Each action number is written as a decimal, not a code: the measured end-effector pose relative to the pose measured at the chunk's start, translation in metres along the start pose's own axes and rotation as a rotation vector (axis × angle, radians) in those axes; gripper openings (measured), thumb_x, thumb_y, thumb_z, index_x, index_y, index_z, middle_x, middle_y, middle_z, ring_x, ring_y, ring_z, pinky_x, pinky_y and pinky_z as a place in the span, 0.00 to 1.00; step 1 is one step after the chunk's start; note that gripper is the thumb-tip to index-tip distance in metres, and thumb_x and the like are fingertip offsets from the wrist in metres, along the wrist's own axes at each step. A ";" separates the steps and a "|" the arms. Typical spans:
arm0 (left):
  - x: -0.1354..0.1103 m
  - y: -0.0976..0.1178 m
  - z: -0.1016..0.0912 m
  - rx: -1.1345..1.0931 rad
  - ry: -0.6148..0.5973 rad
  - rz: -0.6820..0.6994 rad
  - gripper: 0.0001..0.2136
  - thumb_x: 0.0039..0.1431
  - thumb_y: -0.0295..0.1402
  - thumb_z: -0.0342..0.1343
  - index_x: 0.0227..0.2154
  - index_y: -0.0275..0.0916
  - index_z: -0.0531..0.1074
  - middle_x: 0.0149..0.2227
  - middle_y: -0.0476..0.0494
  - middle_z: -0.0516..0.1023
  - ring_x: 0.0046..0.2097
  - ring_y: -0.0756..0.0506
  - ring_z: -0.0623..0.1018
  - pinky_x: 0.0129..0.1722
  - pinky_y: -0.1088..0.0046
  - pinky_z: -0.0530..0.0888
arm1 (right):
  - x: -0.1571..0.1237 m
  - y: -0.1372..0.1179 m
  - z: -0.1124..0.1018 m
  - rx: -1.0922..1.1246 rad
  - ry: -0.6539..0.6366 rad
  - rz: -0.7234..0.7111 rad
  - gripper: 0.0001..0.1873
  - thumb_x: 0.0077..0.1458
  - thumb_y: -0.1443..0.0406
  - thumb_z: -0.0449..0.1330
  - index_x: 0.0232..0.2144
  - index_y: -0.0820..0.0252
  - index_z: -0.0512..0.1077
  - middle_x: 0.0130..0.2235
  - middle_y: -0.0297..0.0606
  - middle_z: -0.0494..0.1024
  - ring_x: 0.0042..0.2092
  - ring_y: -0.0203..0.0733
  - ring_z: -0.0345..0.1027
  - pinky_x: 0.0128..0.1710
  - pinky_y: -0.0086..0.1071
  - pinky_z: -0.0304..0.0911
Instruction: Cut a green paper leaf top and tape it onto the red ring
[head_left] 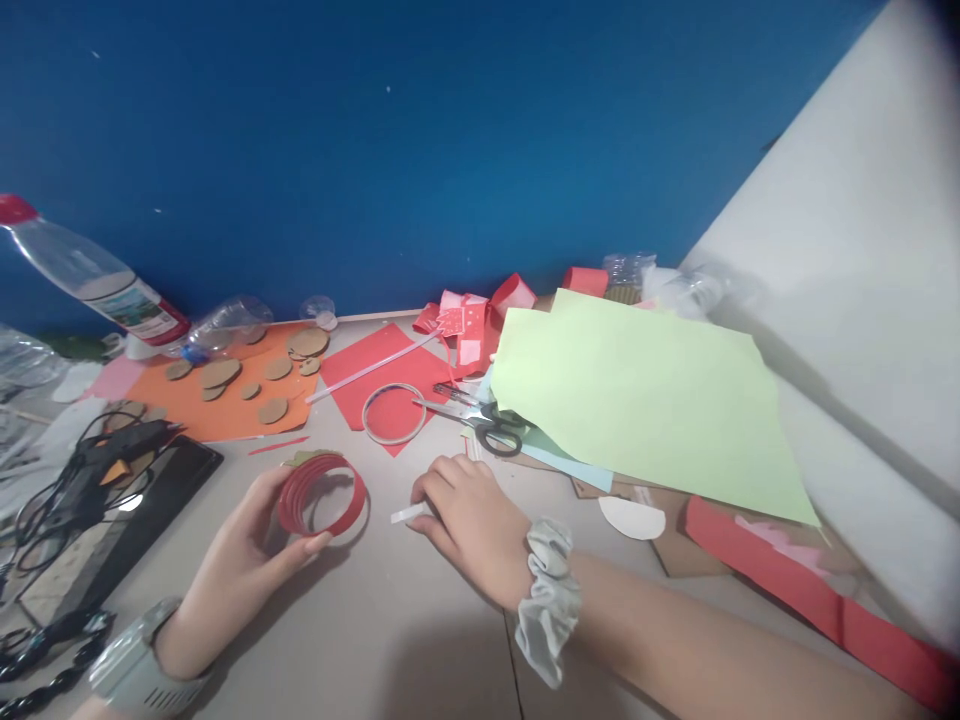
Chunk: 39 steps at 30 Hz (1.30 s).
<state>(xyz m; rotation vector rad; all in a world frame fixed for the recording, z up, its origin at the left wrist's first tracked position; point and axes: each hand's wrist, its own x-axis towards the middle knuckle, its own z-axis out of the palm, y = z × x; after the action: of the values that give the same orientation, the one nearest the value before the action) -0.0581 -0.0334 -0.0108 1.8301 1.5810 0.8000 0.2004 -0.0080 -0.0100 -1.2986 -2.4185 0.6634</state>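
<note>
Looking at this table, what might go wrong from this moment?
The left hand holds the red ring, whose wall looks thin, so a hard squeeze might bend it. The narrow white strip sticks out from the right hand's fingertips and could crumple. The scissors lie just beyond that hand; a careless forward reach might knock them.

Ring (353,508) and strip (407,514) in the hands (480,525), scissors (459,414) behind, discs (220,373) on paper (225,416) far left
</note>
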 end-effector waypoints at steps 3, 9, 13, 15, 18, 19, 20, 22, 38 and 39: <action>0.000 0.005 0.003 -0.015 -0.006 0.040 0.24 0.55 0.40 0.60 0.53 0.46 0.61 0.53 0.40 0.69 0.54 0.36 0.71 0.54 0.55 0.68 | 0.000 -0.003 0.002 -0.012 -0.009 -0.012 0.04 0.58 0.64 0.60 0.33 0.59 0.71 0.37 0.37 0.73 0.41 0.43 0.65 0.42 0.36 0.58; -0.001 0.012 0.005 -0.023 -0.046 0.136 0.24 0.53 0.42 0.61 0.51 0.44 0.63 0.50 0.39 0.71 0.51 0.36 0.73 0.51 0.58 0.69 | 0.000 0.000 0.002 -0.048 0.005 -0.050 0.04 0.60 0.64 0.59 0.32 0.59 0.70 0.36 0.37 0.73 0.40 0.43 0.64 0.41 0.37 0.56; -0.002 0.017 0.004 -0.024 -0.062 0.156 0.24 0.54 0.42 0.60 0.52 0.44 0.63 0.49 0.40 0.71 0.49 0.38 0.73 0.50 0.61 0.70 | 0.000 0.003 0.002 -0.038 0.018 -0.056 0.08 0.58 0.61 0.60 0.39 0.58 0.69 0.41 0.39 0.73 0.44 0.47 0.63 0.44 0.41 0.54; -0.002 0.022 0.004 0.010 -0.084 0.168 0.24 0.54 0.41 0.61 0.52 0.44 0.63 0.50 0.40 0.71 0.50 0.38 0.73 0.49 0.62 0.70 | 0.000 0.004 0.003 -0.024 0.018 -0.045 0.07 0.58 0.62 0.60 0.38 0.58 0.69 0.41 0.39 0.73 0.44 0.48 0.63 0.45 0.42 0.53; -0.003 0.029 0.005 0.109 -0.131 0.203 0.24 0.52 0.40 0.63 0.52 0.46 0.64 0.50 0.41 0.72 0.53 0.37 0.71 0.51 0.62 0.69 | -0.003 0.002 0.003 0.008 0.017 -0.031 0.04 0.59 0.64 0.59 0.32 0.59 0.70 0.38 0.39 0.73 0.42 0.46 0.63 0.43 0.41 0.53; -0.003 0.030 0.005 0.138 -0.153 0.219 0.24 0.52 0.39 0.63 0.52 0.46 0.64 0.50 0.41 0.72 0.53 0.37 0.70 0.51 0.61 0.69 | -0.004 0.002 0.002 0.026 0.018 -0.026 0.05 0.59 0.65 0.59 0.30 0.59 0.69 0.37 0.38 0.73 0.41 0.46 0.64 0.43 0.41 0.53; -0.004 0.030 0.006 0.156 -0.169 0.238 0.25 0.51 0.39 0.63 0.52 0.46 0.65 0.50 0.41 0.72 0.53 0.36 0.70 0.52 0.60 0.69 | -0.005 0.002 0.000 0.051 0.022 -0.020 0.06 0.59 0.65 0.60 0.29 0.59 0.69 0.36 0.38 0.73 0.41 0.46 0.64 0.43 0.41 0.54; -0.005 0.027 0.007 0.168 -0.187 0.261 0.26 0.51 0.39 0.63 0.53 0.45 0.64 0.51 0.40 0.72 0.54 0.36 0.70 0.52 0.59 0.70 | -0.007 0.004 -0.006 0.125 0.040 0.002 0.09 0.58 0.64 0.60 0.26 0.59 0.68 0.34 0.38 0.72 0.39 0.46 0.65 0.42 0.40 0.55; 0.007 0.038 0.018 0.095 -0.264 0.200 0.22 0.52 0.41 0.62 0.50 0.45 0.66 0.49 0.40 0.72 0.52 0.37 0.70 0.51 0.58 0.68 | -0.009 -0.002 -0.016 0.723 -0.103 0.139 0.13 0.62 0.60 0.51 0.46 0.59 0.68 0.32 0.35 0.74 0.29 0.36 0.65 0.31 0.31 0.62; 0.009 0.040 0.020 0.084 -0.263 0.199 0.22 0.53 0.41 0.62 0.50 0.44 0.66 0.48 0.40 0.72 0.52 0.37 0.70 0.51 0.58 0.68 | -0.010 -0.004 -0.014 0.653 -0.089 0.116 0.15 0.60 0.63 0.53 0.50 0.58 0.67 0.35 0.36 0.75 0.31 0.37 0.66 0.34 0.32 0.63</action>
<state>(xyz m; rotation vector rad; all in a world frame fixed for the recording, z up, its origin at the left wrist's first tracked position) -0.0165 -0.0306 0.0070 2.0814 1.2984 0.5559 0.2099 -0.0148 0.0032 -1.1368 -1.9258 1.4163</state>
